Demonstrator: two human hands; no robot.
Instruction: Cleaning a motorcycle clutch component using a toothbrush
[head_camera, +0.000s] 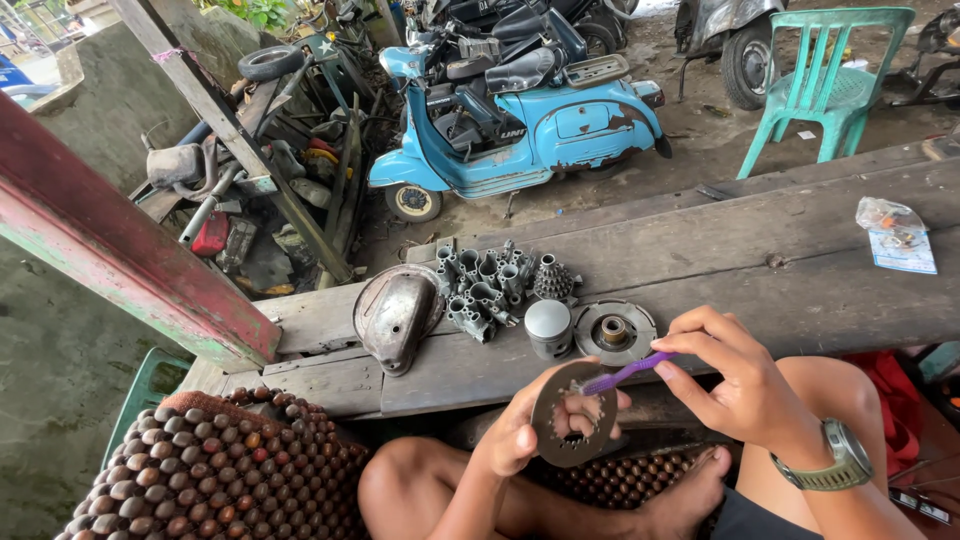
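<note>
My left hand (520, 432) grips a round, flat metal clutch plate (568, 420) with a toothed centre hole, held upright above my crossed legs. My right hand (738, 385), with a watch on its wrist, holds a purple toothbrush (625, 373) whose bristle end rests on the plate's face. Just beyond, on the wooden bench (760, 270), lie a piston (548, 327), a round clutch hub (614, 331), a cluster of grey carburettor bodies (482, 285), a small stepped gear (551, 279) and a rusty metal cover (395, 315).
A small plastic bag with a card (895, 235) lies on the bench at right. A beaded seat cover (225, 470) sits at lower left. Beyond the bench stand a blue scooter (520, 125), a green plastic chair (825, 80) and a pile of scrap parts (255, 185).
</note>
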